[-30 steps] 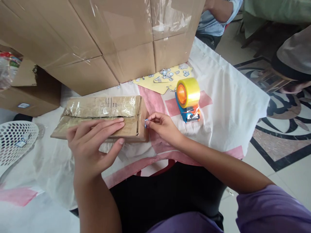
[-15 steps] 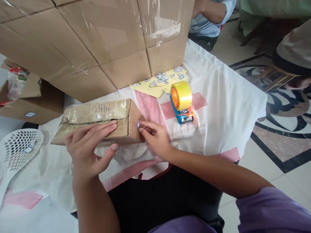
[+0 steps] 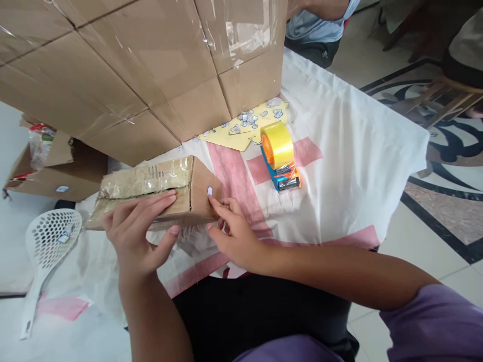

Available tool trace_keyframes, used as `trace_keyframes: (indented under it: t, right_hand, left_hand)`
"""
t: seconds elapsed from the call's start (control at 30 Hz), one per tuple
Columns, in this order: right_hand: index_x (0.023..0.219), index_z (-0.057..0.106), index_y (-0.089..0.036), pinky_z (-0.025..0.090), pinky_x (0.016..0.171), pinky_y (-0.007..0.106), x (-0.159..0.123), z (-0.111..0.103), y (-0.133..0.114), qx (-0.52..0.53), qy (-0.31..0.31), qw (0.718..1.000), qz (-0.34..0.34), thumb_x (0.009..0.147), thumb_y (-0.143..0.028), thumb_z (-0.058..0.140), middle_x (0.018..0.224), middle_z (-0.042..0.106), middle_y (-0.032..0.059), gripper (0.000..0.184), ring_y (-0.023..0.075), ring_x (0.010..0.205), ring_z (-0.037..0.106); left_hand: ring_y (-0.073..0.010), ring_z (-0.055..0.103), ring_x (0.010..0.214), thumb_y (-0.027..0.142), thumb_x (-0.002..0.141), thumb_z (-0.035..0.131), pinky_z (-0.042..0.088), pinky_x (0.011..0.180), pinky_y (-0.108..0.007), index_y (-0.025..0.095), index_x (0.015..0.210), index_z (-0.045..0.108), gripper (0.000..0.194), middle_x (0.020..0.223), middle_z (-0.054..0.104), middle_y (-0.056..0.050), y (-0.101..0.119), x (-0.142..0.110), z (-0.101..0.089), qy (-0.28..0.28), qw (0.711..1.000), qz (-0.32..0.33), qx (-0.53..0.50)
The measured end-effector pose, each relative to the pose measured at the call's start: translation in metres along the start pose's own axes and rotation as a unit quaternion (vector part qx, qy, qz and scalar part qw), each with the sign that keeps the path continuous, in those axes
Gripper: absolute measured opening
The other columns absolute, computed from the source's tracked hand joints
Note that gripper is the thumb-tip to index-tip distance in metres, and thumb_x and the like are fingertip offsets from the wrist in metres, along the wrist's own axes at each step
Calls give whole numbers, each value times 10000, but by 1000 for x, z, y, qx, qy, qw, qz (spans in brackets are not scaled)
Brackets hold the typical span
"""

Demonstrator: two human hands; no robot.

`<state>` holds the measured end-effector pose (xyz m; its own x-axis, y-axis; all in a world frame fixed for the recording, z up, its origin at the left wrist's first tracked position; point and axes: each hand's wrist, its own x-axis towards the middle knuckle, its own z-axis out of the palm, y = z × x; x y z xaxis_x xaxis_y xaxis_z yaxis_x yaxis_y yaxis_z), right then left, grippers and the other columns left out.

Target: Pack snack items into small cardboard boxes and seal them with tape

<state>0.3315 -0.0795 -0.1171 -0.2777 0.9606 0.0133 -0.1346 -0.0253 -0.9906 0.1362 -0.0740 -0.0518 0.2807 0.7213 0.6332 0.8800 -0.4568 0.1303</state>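
A taped cardboard box (image 3: 175,176) lies on the cloth in front of me. My left hand (image 3: 139,231) rests on its top near the seam, fingers stretched and thumb apart, not wrapped round it. On the box's right end sits a small white-and-blue sticker (image 3: 210,191). My right hand (image 3: 236,231) is at that end, its index fingertip touching the sticker's lower edge and its thumb spread away below. Nothing shows between the right hand's fingers.
A tape dispenser (image 3: 278,156) with yellow tape stands right of the box. Yellow sheets (image 3: 226,139) with scraps lie behind. Large taped cartons (image 3: 151,65) form a wall. At left are a white slotted skimmer (image 3: 53,236) and an opened carton (image 3: 81,173). A person (image 3: 315,35) sits beyond.
The sticker has gone from my right thumb and finger onto the box's end, and those fingers have spread apart. The box's end has turned more into view; my left hand stays on top.
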Motion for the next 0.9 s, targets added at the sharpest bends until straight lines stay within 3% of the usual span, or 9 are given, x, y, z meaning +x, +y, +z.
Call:
trace_keyframes:
  t: [0.17,0.33,0.53,0.63,0.77,0.9]
  right_hand:
    - [1534,444,-255,527,757,293,-1,1,4,-3,-1,1000,-24,799,-153,618,1285,403,70,762,100,783,496]
    - [1523,451,-243,531,718,291,-3,4,5,20,22,999,-21,805,-179,612,1278,409,74,739,107,809,527]
    - [1402,567,-267,550,737,297,9,-5,8,-25,12,998,-63,697,-49,590,1258,468,58,738,103,769,550]
    - [1416,537,-254,561,768,323,10,-7,4,-34,24,997,-72,728,-82,609,1264,495,72,713,131,811,572]
    - [1559,357,-297,568,795,337,8,-7,0,-52,-1,996,-66,775,-174,669,1264,470,76,852,153,872,563]
    - [1523,450,-300,564,843,327,14,-11,1,-52,-25,997,-60,768,-219,724,1295,414,63,807,126,852,542]
  left_hand:
    - [-302,619,883,428,816,601,345,917,-504,274,1119,730,364,1077,780,-70,-4,-1,10,60,998,22,11]
    - [-293,628,890,408,821,596,354,909,-494,278,1133,729,363,1097,778,-63,-6,-2,10,58,998,31,11]
    - [-306,622,881,416,805,608,357,883,-505,272,1143,716,383,1070,783,-73,-6,-2,12,68,996,45,30]
    - [-296,630,855,405,816,605,362,874,-510,275,1138,719,365,1064,784,-69,-8,-3,12,76,995,50,28]
    - [-297,645,879,394,842,582,375,864,-532,332,1215,673,389,1091,777,-45,-9,-4,10,54,996,50,46]
    - [-307,653,893,399,852,561,377,865,-554,360,1251,643,410,1075,776,-41,-8,-6,10,57,995,61,62]
